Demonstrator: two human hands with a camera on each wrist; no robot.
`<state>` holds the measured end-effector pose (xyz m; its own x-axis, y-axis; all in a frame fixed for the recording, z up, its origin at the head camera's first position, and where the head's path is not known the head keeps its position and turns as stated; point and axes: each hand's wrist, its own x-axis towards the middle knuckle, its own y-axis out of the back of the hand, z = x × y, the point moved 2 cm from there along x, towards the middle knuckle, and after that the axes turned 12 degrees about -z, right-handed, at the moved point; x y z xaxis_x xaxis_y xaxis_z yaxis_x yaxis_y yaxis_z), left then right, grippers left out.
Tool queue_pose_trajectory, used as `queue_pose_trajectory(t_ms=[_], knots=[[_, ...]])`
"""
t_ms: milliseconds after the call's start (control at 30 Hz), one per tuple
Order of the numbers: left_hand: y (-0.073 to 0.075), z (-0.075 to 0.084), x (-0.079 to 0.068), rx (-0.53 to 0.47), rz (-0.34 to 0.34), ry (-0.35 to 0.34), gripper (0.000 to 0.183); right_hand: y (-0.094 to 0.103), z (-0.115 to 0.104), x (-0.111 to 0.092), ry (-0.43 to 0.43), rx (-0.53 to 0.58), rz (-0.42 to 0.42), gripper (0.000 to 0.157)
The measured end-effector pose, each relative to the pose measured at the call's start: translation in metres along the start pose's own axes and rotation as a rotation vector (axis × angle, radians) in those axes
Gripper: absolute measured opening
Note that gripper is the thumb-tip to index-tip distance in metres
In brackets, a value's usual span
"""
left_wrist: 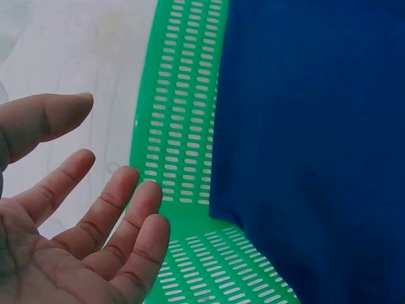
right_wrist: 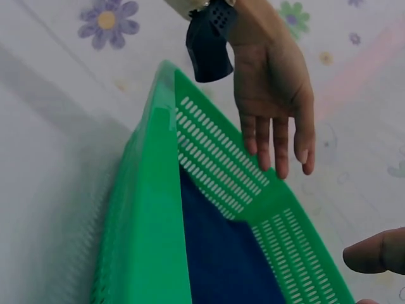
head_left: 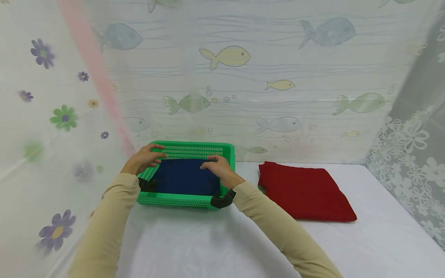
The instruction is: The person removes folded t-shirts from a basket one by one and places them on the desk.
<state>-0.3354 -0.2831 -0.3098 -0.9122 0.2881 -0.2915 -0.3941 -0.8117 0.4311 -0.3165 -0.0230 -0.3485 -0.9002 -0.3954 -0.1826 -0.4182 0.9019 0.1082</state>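
Observation:
A folded dark blue cloth (head_left: 187, 177) lies inside a green plastic basket (head_left: 180, 200) with slotted walls. My left hand (head_left: 144, 159) hovers over the basket's left side, fingers spread and nothing held. In the left wrist view its palm (left_wrist: 69, 247) shows bare, with the blue cloth (left_wrist: 310, 126) apart from the fingertips. Over the right part of the basket is my right hand (head_left: 220, 168), its fingers pointing inward above the cloth. Only part of that hand, the thumb (right_wrist: 376, 252), shows at the edge of the right wrist view, and it touches no cloth there.
A folded red cloth (head_left: 306, 192) lies on the white table (head_left: 194, 247) to the right of the basket. Behind stands a curtain (head_left: 229, 96) printed with fish; a flowered sheet (head_left: 52, 154) hangs at the left. Lacy white fabric (head_left: 413, 143) borders the right.

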Motion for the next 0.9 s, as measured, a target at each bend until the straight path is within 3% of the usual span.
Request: queue_pose_trajectory(t_ms=[200,467,700,900], knots=[[0.001,-0.007,0.007,-0.005,-0.011,0.04,0.064,-0.002,-0.001,0.003,-0.044,0.0,-0.029,0.053],[0.003,-0.018,0.008,-0.022,-0.001,0.104,0.068,-0.004,0.005,0.01,-0.103,-0.008,-0.055,0.063],[0.003,-0.025,0.011,-0.056,-0.054,0.151,0.072,-0.005,0.008,0.018,-0.111,-0.029,-0.037,0.068],[0.003,-0.033,0.016,-0.057,-0.07,0.184,0.074,-0.001,0.026,0.046,-0.147,-0.093,0.018,0.069]])
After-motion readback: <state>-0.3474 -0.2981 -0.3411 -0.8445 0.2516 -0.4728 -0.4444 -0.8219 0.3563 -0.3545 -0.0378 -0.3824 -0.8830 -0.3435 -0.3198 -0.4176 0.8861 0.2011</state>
